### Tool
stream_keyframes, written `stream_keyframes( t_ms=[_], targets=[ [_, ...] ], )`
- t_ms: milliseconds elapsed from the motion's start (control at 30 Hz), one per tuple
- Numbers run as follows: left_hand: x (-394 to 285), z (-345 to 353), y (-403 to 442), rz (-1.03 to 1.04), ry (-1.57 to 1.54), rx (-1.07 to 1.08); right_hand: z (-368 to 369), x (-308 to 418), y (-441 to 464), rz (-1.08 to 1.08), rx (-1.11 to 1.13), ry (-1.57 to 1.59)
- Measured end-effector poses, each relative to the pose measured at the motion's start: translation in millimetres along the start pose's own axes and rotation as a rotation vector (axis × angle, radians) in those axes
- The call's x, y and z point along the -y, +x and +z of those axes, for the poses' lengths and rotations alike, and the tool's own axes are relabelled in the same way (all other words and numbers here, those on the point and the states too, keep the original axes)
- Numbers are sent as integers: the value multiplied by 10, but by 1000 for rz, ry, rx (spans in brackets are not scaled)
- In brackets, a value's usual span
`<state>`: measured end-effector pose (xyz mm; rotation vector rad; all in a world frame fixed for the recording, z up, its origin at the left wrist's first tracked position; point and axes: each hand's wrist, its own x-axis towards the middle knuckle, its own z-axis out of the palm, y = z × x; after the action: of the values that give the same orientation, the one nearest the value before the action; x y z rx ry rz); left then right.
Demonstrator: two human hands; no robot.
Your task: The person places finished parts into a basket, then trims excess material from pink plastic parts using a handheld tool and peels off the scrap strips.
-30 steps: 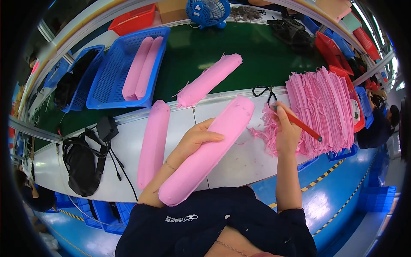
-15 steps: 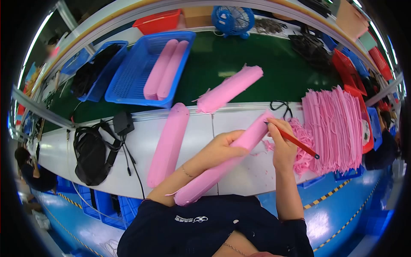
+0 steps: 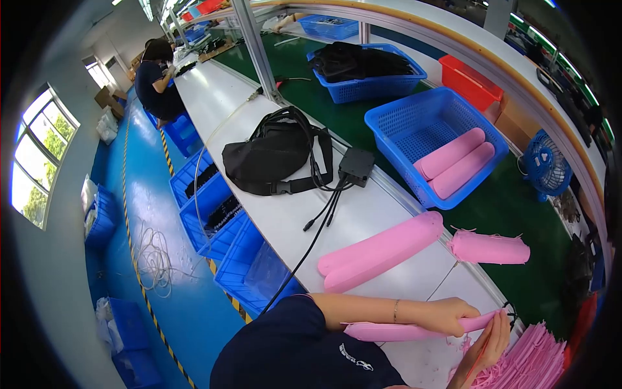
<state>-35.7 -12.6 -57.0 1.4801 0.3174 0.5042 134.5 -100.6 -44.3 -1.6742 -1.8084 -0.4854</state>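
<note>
My left hand [image 3: 447,316] is closed around a long pink round-ended piece [image 3: 382,332], which looks like stacked soft sheets. The piece runs along under my forearm. At its far end is my right hand [image 3: 495,340], fingers against the pink edge, with a slim red pointed tool [image 3: 478,358] in its grip, mostly hidden by the hand. Beside my right hand lies a heap of pink strips and scraps [image 3: 528,360]. Another pair of long pink pieces [image 3: 382,251] rests on the white table, and a ragged-edged pink roll [image 3: 490,247] lies just beyond them.
A blue basket [image 3: 379,139] holds two pink pieces. Behind it are a basket of black items [image 3: 363,65], a red bin [image 3: 470,81] and a blue fan [image 3: 547,162]. A black bag [image 3: 272,162] and a power adapter [image 3: 356,166] with cables lie on the table. Another person [image 3: 155,84] sits far left.
The view has swung left, showing the aisle and window. My right hand has closed in against the pink piece's far end, with the red tool now turned partly out of sight.
</note>
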Motion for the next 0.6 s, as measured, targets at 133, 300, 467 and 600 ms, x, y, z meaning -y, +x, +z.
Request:
stream_keyframes(
  t_ms=[133,300,467,600],
  targets=[
    [147,-39,-36,4,-110,2,51,-138,-59,-136,53,-13],
    [351,-72,-11,-58,-207,7,118,-306,-90,-249,144,45],
    [414,5,39,-72,-463,-28,0,-397,-27,-354,165,54],
    [373,42,64,-79,-403,31,1,-414,-57,-357,140,26]
  ],
)
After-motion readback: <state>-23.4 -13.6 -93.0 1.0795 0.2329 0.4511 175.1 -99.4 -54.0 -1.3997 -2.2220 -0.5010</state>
